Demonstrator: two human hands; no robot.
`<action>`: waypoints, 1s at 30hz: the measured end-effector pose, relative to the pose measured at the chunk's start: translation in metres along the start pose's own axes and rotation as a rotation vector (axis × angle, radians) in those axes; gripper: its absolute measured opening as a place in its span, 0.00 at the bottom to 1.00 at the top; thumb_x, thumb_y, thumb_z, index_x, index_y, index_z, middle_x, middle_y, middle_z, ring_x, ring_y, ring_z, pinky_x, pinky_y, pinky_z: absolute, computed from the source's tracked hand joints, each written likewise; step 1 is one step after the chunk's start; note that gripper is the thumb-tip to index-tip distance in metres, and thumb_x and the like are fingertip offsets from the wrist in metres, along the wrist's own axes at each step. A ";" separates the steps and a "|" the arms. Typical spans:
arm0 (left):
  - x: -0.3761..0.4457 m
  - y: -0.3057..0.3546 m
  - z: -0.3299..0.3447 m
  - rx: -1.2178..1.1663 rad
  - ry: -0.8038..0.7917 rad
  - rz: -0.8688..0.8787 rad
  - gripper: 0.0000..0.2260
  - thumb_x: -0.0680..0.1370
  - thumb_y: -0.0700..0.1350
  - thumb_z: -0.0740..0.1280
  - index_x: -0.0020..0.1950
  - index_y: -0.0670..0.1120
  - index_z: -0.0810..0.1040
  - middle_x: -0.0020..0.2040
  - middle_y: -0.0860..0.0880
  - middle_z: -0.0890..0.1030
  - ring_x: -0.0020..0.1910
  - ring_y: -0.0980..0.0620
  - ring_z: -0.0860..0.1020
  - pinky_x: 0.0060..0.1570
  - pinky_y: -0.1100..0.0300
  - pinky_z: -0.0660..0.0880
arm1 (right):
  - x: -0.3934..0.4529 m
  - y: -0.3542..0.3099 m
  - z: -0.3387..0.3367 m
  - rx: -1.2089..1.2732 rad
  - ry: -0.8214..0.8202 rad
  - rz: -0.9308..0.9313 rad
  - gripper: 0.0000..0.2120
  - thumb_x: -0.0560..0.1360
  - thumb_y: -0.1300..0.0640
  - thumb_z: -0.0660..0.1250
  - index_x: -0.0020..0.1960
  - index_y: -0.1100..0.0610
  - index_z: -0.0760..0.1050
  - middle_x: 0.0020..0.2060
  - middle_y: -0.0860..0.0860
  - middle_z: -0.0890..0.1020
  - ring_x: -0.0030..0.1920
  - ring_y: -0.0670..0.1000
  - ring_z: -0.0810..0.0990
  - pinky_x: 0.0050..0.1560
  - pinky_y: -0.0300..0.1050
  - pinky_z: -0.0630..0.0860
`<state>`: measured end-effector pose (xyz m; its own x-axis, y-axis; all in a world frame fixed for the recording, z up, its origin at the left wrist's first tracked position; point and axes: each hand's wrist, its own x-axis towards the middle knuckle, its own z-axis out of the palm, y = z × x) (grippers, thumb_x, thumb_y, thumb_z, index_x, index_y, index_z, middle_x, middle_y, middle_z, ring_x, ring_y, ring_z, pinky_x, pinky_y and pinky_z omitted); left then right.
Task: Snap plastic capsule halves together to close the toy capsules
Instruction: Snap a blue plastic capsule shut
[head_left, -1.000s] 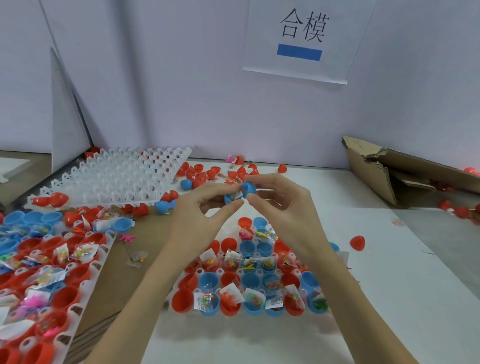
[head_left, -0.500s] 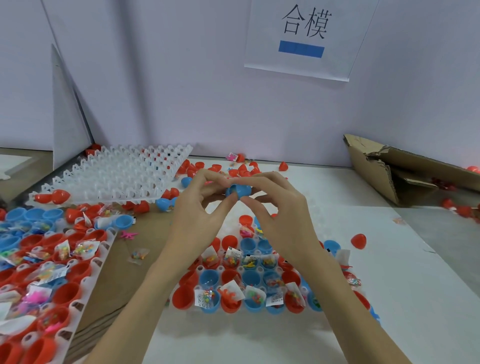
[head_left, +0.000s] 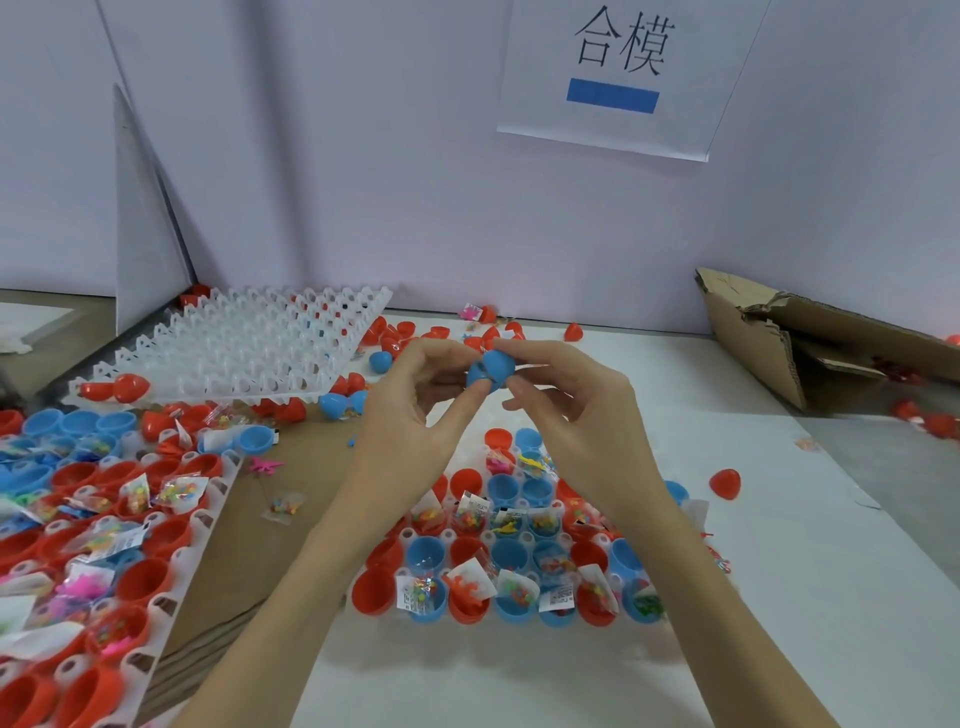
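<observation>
A blue capsule (head_left: 491, 370) is held in the air between both hands, its two halves meeting with a dark seam still visible on its left side. My left hand (head_left: 415, 415) pinches it from the left with thumb and fingers. My right hand (head_left: 571, 410) pinches it from the right. Below the hands a white tray (head_left: 519, 545) holds red and blue capsule halves, several filled with small bagged toys.
A second filled tray (head_left: 93, 525) lies at the left on cardboard. An empty white tray (head_left: 244, 348) sits behind it. Loose red halves (head_left: 395, 332) lie near the wall, one red half (head_left: 725, 483) at the right. A torn cardboard box (head_left: 789, 338) stands far right.
The two blue halves have come together between my fingertips into one nearly closed capsule. Both hands stayed at about the same place above the tray.
</observation>
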<state>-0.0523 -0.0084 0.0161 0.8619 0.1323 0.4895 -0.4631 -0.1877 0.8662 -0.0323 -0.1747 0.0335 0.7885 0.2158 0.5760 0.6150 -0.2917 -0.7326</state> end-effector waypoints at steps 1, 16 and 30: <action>0.000 0.001 -0.001 -0.044 0.011 -0.031 0.14 0.78 0.39 0.74 0.62 0.45 0.77 0.53 0.51 0.85 0.55 0.53 0.84 0.59 0.62 0.80 | 0.000 0.000 0.000 -0.007 -0.003 -0.009 0.16 0.79 0.64 0.69 0.62 0.48 0.78 0.56 0.46 0.83 0.49 0.44 0.85 0.50 0.32 0.79; 0.001 0.002 -0.004 -0.221 0.000 -0.128 0.16 0.72 0.49 0.76 0.59 0.46 0.84 0.52 0.49 0.87 0.54 0.48 0.86 0.61 0.55 0.81 | -0.002 -0.003 0.008 0.042 0.086 -0.063 0.14 0.79 0.63 0.68 0.61 0.48 0.78 0.58 0.49 0.82 0.58 0.48 0.81 0.56 0.33 0.78; -0.001 0.004 0.001 -0.251 -0.001 -0.103 0.10 0.74 0.40 0.78 0.55 0.47 0.87 0.49 0.50 0.89 0.52 0.51 0.87 0.53 0.65 0.80 | -0.013 -0.004 0.022 -0.400 0.168 -0.184 0.22 0.74 0.61 0.76 0.66 0.61 0.78 0.59 0.55 0.84 0.59 0.54 0.82 0.63 0.38 0.72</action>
<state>-0.0546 -0.0104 0.0190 0.9072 0.1377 0.3976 -0.4098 0.0742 0.9092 -0.0447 -0.1558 0.0213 0.6342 0.1537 0.7577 0.6662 -0.6061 -0.4347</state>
